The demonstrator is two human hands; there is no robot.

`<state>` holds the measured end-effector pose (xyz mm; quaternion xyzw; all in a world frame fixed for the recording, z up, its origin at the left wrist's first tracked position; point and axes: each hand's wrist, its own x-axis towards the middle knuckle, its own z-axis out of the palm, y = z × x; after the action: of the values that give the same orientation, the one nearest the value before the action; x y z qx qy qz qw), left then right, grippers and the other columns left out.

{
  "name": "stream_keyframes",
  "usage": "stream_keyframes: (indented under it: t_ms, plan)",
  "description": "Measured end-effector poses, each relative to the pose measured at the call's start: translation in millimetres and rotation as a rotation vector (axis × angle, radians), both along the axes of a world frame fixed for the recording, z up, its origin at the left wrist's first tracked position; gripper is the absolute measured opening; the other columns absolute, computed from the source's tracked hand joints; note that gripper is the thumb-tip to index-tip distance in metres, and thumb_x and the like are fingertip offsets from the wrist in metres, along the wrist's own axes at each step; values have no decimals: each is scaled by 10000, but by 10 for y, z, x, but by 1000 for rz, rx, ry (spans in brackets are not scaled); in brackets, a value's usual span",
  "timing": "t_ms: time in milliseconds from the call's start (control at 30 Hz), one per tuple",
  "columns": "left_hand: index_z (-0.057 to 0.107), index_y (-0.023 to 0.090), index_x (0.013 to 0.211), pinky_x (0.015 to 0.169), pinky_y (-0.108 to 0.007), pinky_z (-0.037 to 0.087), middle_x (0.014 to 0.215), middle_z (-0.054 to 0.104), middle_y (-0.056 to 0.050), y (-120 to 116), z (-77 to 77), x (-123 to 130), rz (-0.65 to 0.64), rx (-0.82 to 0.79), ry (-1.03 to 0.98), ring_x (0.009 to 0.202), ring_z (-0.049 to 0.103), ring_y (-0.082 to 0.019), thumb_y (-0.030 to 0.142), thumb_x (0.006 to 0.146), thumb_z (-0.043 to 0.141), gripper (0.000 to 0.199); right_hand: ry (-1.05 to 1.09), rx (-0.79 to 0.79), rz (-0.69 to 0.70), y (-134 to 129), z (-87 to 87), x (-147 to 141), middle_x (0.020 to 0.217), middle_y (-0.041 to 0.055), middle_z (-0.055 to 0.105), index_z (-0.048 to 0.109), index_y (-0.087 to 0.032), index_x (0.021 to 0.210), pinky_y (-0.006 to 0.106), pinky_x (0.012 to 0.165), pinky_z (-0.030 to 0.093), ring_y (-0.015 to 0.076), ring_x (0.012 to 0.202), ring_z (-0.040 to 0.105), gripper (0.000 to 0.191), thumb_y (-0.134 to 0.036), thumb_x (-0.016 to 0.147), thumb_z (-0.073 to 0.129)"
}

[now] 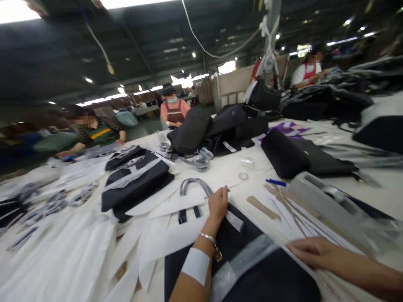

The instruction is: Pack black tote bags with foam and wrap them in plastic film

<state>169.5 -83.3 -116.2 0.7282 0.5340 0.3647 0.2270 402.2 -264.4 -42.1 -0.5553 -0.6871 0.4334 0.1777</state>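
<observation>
A black bag [267,274], partly covered by clear plastic wrap, lies flat on the table in front of me. My left hand [218,205] is closed at its far edge, fingers pressed together; what they hold is hidden. Just left of those fingers arches a plastic-wrapped handle [192,182], which runs behind my hand. A silver bracelet and a white band circle my left wrist and forearm. At the bag's right edge, my right hand [310,251] has its fingers drawn together on that edge, slightly blurred.
White sheets [176,241] spread left of the bag. A blue pen [276,182], paper strips [292,209] and a clear tape dispenser [327,197] lie to the right. More black bags [135,180] stand farther back. Co-workers [173,109] are across the table.
</observation>
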Motion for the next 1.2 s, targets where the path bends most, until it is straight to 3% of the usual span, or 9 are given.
stream_keyframes:
  t_ms: [100, 233, 467, 600, 833, 1033, 1200]
  plan:
    - [746, 206, 941, 674, -271, 434, 736, 733, -32, 57, -32, 11, -9, 16, 6, 720, 682, -193, 427, 1002, 359, 450, 100, -205, -57, -44, -78, 60, 953, 88, 745, 741, -219, 1094, 424, 833, 547, 312, 944, 673, 534, -640, 861, 510]
    - [742, 196, 934, 631, -256, 407, 658, 691, -18, 76, -62, 19, -33, 46, -24, 636, 649, -168, 433, 1003, 363, 453, 257, -318, -39, -40, -110, 44, 1104, 88, 722, 702, -181, 1156, 415, 974, 468, 300, 1063, 637, 526, -593, 869, 544]
    - [746, 202, 945, 635, -242, 414, 654, 684, -9, 30, -9, 37, -85, 27, 49, 650, 648, -160, 436, 1003, 365, 451, 395, -450, -170, -19, -218, -60, 970, 79, 759, 740, -175, 967, 383, 913, 495, 282, 962, 685, 450, -576, 787, 645]
    - [755, 209, 926, 663, -242, 429, 651, 687, -6, 10, 18, 58, -151, 18, 103, 670, 658, -162, 434, 1003, 372, 450, 428, -431, -225, -45, -311, -89, 903, 70, 756, 732, -173, 943, 369, 848, 513, 284, 925, 683, 457, -589, 773, 649]
    - [737, 192, 988, 703, -252, 460, 696, 702, -15, -1, -3, 54, -164, 61, 66, 721, 679, -170, 419, 1014, 356, 445, 324, -316, -49, 5, -213, -133, 839, 34, 690, 662, -170, 923, 324, 726, 498, 244, 837, 632, 478, -619, 859, 512]
    - [737, 192, 981, 691, -249, 461, 696, 697, -14, 28, -49, -12, -150, 75, 81, 723, 680, -170, 404, 1005, 385, 411, -57, -120, 162, 75, 19, 129, 812, 46, 659, 641, -203, 859, 323, 714, 449, 227, 776, 607, 314, -459, 920, 470]
    - [732, 206, 992, 658, -243, 439, 696, 694, -4, 11, -90, 18, -158, 61, 119, 665, 654, -154, 404, 1007, 376, 408, -56, -221, 322, 126, 128, 363, 868, 54, 687, 682, -218, 902, 316, 744, 453, 240, 823, 635, 262, -405, 920, 499]
